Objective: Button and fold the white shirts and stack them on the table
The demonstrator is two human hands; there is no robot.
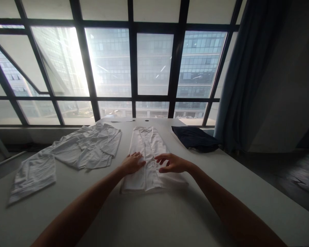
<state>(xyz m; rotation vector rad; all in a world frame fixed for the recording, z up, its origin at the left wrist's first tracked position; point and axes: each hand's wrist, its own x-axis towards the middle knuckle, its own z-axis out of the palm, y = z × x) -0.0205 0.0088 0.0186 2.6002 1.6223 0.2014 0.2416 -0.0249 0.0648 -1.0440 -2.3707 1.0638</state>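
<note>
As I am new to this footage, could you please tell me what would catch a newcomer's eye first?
First, the big window glaring with daylight behind the table. Then the folded white shirt at the table's middle, with the left hand flat on it and the right hand over it. A crumpled white shirt lies to its left, a dark folded cloth to its right.

1. Far beyond the left hand (132, 164), a black-framed window wall (154, 65) lets in hazy daylight.
2. Well right of the right hand (173, 164), a dark curtain (247, 85) hangs beside a grey wall (293, 85).
3. Dim floor (285, 171) lies further right.
</note>
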